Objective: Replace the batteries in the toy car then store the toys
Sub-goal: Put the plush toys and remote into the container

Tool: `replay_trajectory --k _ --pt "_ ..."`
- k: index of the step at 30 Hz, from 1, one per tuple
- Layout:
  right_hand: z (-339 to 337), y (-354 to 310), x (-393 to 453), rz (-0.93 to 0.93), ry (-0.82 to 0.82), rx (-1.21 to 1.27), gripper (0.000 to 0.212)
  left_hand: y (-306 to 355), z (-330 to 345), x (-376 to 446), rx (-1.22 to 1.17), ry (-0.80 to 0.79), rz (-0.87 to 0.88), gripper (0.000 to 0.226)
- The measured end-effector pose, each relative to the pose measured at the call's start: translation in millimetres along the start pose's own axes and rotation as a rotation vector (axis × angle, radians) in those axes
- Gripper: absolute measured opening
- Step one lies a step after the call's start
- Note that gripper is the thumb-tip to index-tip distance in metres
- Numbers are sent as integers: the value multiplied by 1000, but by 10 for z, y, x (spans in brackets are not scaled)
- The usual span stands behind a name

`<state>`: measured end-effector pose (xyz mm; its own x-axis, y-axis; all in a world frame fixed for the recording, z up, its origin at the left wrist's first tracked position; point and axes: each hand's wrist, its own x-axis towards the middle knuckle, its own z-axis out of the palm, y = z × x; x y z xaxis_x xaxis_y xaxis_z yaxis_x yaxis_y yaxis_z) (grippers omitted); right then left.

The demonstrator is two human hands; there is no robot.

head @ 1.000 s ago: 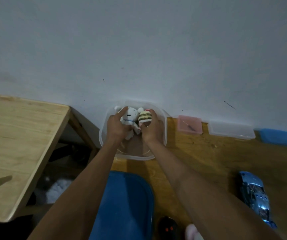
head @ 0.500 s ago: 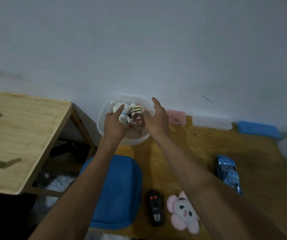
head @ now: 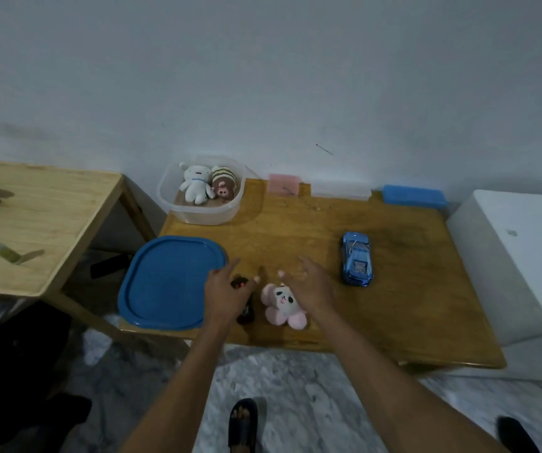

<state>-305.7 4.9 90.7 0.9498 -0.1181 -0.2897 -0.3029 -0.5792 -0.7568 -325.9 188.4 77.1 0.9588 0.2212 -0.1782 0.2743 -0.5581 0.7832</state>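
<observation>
Left hand [head: 222,289] spread, fingers straight, hovering over the black remote [head: 245,308] near the bench's front edge; contact with it can't be judged. Right hand [head: 312,287] also spread, fingers loose, palm down over the pink plush [head: 282,304], gripping nothing. Pink plush lies face up just beside the remote, front-middle of the wooden bench [head: 410,315].

Clear plastic tub [head: 197,214] sits at the bench's back-left corner, uncovered. Inside: white plush [head: 194,183] on the left, brown plush with striped cap [head: 224,184] on the right, the two touching, both leaning toward the back wall of the tub. Blue lid [head: 168,282] lies flat at the front-left corner, overhanging the left edge, apart from the tub.

Blue toy car [head: 356,263] stands on its wheels toward the bench's right side, well apart from both hands and the tub.

Along the back edge: pink flat box [head: 282,183], clear flat box [head: 340,189], blue flat box [head: 413,196], in a row left to right; contents too dim to tell.

Lighter wooden table [head: 34,217] stands left of the bench. White appliance [head: 518,253] on the right.
</observation>
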Motion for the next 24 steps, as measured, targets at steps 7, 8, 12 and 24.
replay_trajectory --k 7,8,12,24 --pt "342 551 -61 44 -47 -10 90 -239 326 -205 118 38 -98 72" --pt "345 553 -45 43 -39 -15 88 -236 336 -197 124 41 -110 73" --pt "298 550 -56 72 -37 123 74 -237 322 -190 102 51 -121 75" --pt "97 -243 176 -98 65 364 65 34 -256 195 -201 200 70 73"
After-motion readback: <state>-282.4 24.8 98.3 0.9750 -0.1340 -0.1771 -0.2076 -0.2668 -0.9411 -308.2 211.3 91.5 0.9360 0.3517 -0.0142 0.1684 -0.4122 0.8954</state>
